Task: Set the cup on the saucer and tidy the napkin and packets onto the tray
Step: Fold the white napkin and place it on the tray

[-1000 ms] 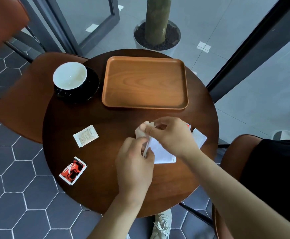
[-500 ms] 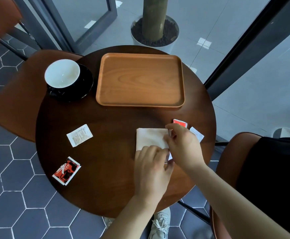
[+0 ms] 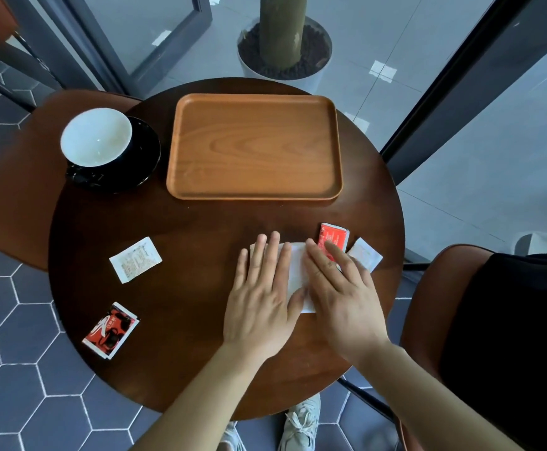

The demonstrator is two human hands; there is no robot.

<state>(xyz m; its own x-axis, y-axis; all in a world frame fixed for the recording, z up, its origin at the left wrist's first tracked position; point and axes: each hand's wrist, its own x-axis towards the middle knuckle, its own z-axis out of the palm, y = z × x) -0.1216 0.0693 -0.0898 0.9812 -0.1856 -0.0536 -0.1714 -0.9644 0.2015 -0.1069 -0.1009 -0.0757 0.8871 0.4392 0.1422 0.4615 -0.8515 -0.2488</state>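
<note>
Far left: cup (image 3: pixel 96 138) is sitting upright on the black saucer (image 3: pixel 142 157) at the table (image 3: pixel 181 288) edge, so that step is looking done. Both are still off the tray, but the task isn't asking for them there.

Next over, 2 packets are lying loose on the wood, well apart from the hands: white packet (image 3: pixel 135 260) w/ small print, and red-and-black packet (image 3: pixel 111 330) nearer the table's front edge. Neither is being touched.

Centre back: wooden tray (image 3: pixel 255 102) is sitting w/ nothing on it.

Centre front: left hand (image 3: pixel 262 297) is lying flat, fingers spread, pressing down on the folded white napkin (image 3: pixel 296 271). Nothing is pinched or gripped. Right hand (image 3: pixel 340 291) is doing the same just beside it, palm down, flat on the napkin's right part, gripping nothing. Probably smoothing the fold.

Right: red packet (image 3: pixel 335 236) is lying by the right fingertips; can't tell if they're touching it. Pale packet (image 3: pixel 364 257) is lying just beyond it.

Left to do, as I'm judging it: napkin plus 4 packets all need moving to the tray. Roughly 1 part done, most remaining.
</note>
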